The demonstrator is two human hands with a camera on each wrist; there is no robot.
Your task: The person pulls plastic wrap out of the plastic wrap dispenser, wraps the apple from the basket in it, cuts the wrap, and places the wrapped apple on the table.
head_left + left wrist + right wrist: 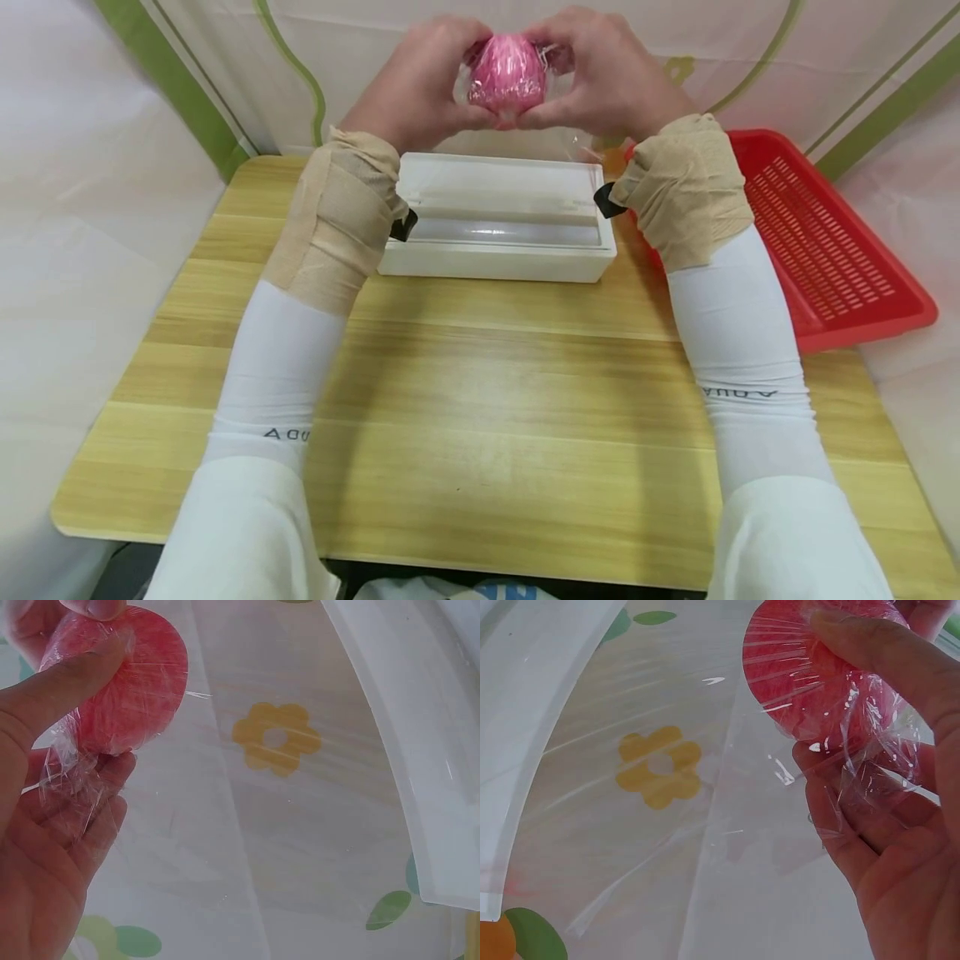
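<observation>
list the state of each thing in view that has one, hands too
pink object: held up, wrapped
clear film: around the pink object, crumpled in places
left hand: pinching the pink object
right hand: pinching it too
white box: lid state unclear
red basket: open-topped, partly hidden

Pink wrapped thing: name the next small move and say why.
I'd likely fold the loose film in against the pink thing: the left hand and right hand both grip it, but crumpled film bunches out at each hand.
</observation>
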